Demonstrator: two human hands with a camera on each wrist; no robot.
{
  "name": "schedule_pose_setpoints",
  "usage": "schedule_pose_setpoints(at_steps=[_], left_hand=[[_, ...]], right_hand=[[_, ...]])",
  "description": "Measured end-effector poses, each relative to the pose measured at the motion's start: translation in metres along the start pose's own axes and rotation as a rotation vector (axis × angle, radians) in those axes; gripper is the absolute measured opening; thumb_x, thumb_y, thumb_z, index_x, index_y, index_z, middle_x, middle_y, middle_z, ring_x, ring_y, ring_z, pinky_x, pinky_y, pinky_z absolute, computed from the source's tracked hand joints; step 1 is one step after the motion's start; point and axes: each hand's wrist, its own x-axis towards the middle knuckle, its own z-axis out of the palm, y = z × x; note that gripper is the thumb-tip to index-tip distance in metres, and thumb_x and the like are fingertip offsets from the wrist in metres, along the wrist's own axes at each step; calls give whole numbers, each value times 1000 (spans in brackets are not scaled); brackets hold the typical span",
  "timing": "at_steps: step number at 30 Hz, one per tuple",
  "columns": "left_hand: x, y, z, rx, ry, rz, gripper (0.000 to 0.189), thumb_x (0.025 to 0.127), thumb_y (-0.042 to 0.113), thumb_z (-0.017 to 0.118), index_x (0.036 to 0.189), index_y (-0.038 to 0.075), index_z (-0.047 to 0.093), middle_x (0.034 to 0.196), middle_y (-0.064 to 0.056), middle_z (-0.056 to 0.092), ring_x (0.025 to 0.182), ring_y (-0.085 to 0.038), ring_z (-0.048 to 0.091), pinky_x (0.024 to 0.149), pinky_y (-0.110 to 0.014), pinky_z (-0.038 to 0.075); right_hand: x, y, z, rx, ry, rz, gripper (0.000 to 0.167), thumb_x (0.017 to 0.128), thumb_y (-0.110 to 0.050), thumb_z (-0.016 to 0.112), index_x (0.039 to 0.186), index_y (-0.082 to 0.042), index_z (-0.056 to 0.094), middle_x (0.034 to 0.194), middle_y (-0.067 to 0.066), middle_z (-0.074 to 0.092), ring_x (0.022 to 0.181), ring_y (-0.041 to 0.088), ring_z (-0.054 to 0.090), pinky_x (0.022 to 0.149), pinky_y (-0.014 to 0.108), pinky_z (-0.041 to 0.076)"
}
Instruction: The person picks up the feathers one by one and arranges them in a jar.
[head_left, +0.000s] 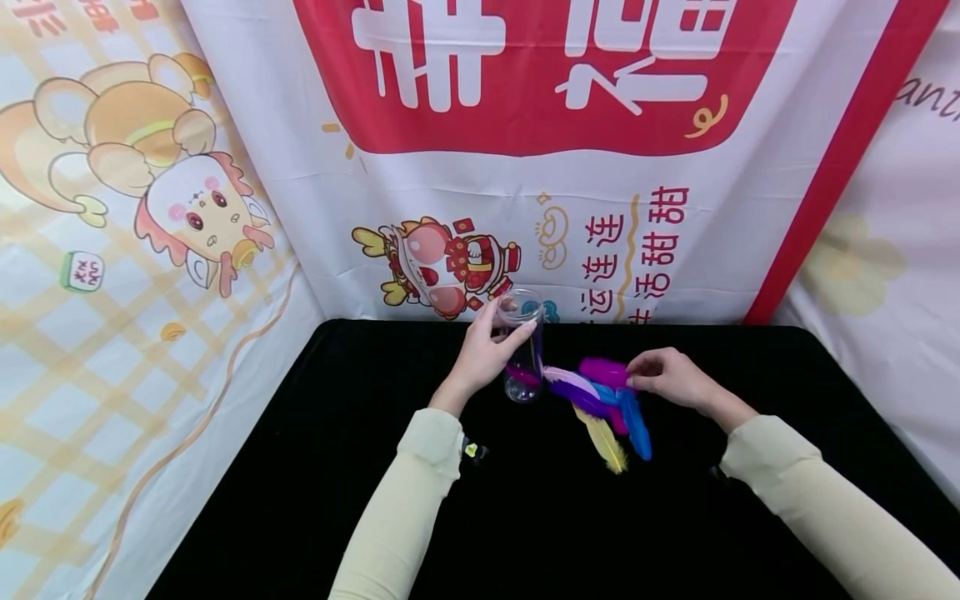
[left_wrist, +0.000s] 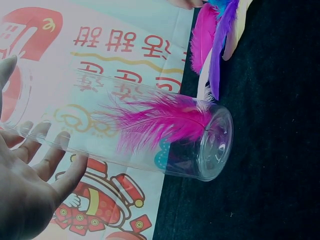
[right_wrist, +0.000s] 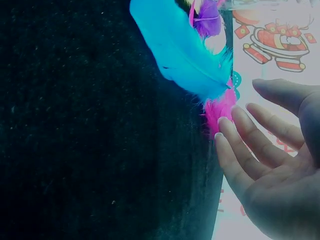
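My left hand (head_left: 480,354) grips a clear jar (left_wrist: 145,162) near its mouth, thumb on one side and fingers on the other. Inside the jar, near its base, lies a fluffy pink feather (left_wrist: 165,120). To the right of the jar, loose feathers lie in a pile: a magenta feather (head_left: 600,371), a purple feather (head_left: 577,393), a blue feather (head_left: 637,427) and a yellow feather (head_left: 602,437), among others. My right hand (head_left: 675,379) is at the pile's right edge. In the right wrist view its fingers are spread, with fingertips (right_wrist: 223,124) beside the magenta feather and nothing held.
A black-covered table (head_left: 570,525) lies under everything. Behind it hangs a white and red printed cloth (head_left: 300,217), close to the jar. A patterned cloth (head_left: 247,383) borders the left side, and another pale cloth (head_left: 877,350) the right.
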Motion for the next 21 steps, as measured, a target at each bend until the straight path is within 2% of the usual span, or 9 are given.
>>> schedule_pose_setpoints(at_steps=[10, 16, 21], left_hand=[[-1, 0, 0, -2, 2, 2, 73, 95, 54, 68, 153, 19, 41, 141, -1, 52, 127, -20, 56, 105, -44, 50], [-1, 0, 0, 7, 0, 5, 74, 96, 53, 67, 154, 16, 40, 142, -3, 51, 126, -22, 56, 105, -44, 50], [-1, 1, 0, 11, 2, 4, 72, 96, 53, 67, 154, 18, 41, 142, -3, 51, 127, -23, 56, 105, -45, 50]], right_hand=[[-3, 10, 5, 64, -71, -17, 31, 92, -11, 76, 116, 8, 69, 103, 16, 74, 92, 21, 67, 76, 27, 55], [-2, 15, 9, 69, -99, 15, 32, 92, -13, 77, 115, 7, 69, 102, 14, 73, 93, 22, 66, 78, 29, 56], [-1, 16, 10, 69, -99, 21, 32, 91, -13, 78, 115, 6, 69, 98, 12, 72, 89, 19, 64, 78, 29, 55]])
